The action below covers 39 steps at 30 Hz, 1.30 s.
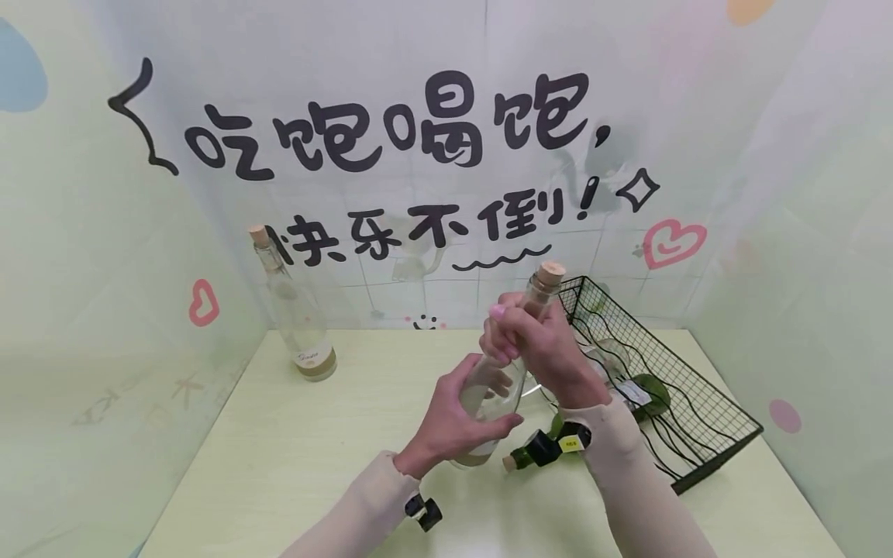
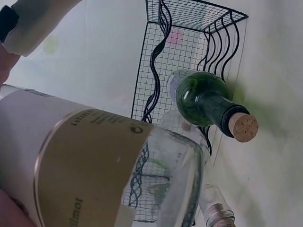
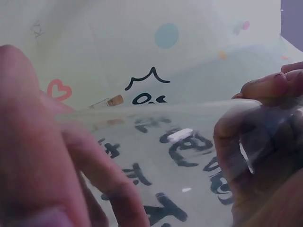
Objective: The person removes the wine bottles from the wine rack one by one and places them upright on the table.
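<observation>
The head view shows a corked clear bottle [image 1: 296, 310] standing upright on the worktop [image 1: 265, 465], well left of the wire rack [image 1: 718, 459]. Just left of the rack, the fingers of my left hand [image 1: 453, 411] wrap a second clear bottle [image 1: 477, 399], corked and tilted; those of my right hand [image 1: 540, 341] grip its neck. Inside the rack lie a green bottle [image 1: 653, 395] and another clear bottle [image 1: 612, 356]. I judge the work partway: one bottle stands placed, mine remains to settle.
</observation>
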Each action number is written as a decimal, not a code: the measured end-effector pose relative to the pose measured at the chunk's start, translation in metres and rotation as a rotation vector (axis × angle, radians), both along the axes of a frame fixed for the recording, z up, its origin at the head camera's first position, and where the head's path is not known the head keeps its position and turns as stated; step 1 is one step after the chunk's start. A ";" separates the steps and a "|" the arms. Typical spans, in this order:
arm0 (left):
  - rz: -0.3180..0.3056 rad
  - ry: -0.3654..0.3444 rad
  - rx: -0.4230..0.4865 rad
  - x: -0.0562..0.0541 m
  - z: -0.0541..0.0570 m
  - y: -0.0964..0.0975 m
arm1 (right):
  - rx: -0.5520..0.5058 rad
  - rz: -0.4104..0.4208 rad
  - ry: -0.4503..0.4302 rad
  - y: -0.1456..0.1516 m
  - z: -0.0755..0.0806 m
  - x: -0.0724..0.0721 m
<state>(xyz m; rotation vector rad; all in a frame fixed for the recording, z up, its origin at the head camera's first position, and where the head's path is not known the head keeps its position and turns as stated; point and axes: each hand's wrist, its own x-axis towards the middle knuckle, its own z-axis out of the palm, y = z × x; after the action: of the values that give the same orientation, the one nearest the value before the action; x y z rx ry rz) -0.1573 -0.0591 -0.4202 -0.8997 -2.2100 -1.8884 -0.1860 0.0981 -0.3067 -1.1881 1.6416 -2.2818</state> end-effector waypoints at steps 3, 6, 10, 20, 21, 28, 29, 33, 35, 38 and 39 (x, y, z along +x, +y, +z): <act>0.009 0.038 0.007 -0.001 -0.001 -0.001 | 0.006 -0.007 -0.007 -0.002 0.000 0.000; 0.010 0.060 0.013 -0.002 -0.002 -0.003 | 0.015 -0.016 -0.004 -0.003 0.000 0.000; 0.002 0.081 0.018 -0.004 -0.002 -0.005 | 0.044 -0.036 0.013 -0.003 -0.001 0.001; -0.019 0.148 0.063 -0.009 0.001 -0.010 | 0.197 -0.128 0.067 0.002 0.005 0.006; -0.013 0.149 0.066 -0.010 0.003 -0.011 | 0.220 -0.137 0.073 0.003 0.006 0.007; 0.050 0.140 0.061 -0.013 0.007 -0.020 | 0.321 -0.186 0.158 0.013 0.009 0.010; 0.061 0.138 0.062 -0.014 0.008 -0.021 | 0.331 -0.201 0.172 0.015 0.010 0.011; 0.108 0.128 0.065 -0.017 0.009 -0.029 | 0.408 -0.285 0.210 0.027 0.011 0.016; 0.132 0.123 0.071 -0.020 0.011 -0.033 | 0.457 -0.324 0.243 0.034 0.011 0.020; 0.162 0.122 0.081 -0.023 0.012 -0.041 | 0.532 -0.366 0.293 0.045 0.012 0.025; 0.172 0.119 0.085 -0.025 0.012 -0.044 | 0.559 -0.381 0.311 0.049 0.013 0.027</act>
<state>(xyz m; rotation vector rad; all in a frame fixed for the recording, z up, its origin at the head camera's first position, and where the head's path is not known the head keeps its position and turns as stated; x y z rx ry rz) -0.1820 -0.1031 -0.4079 -0.7602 -2.0502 -1.7874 -0.1594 0.1467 -0.2941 -1.1988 2.5827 -1.6424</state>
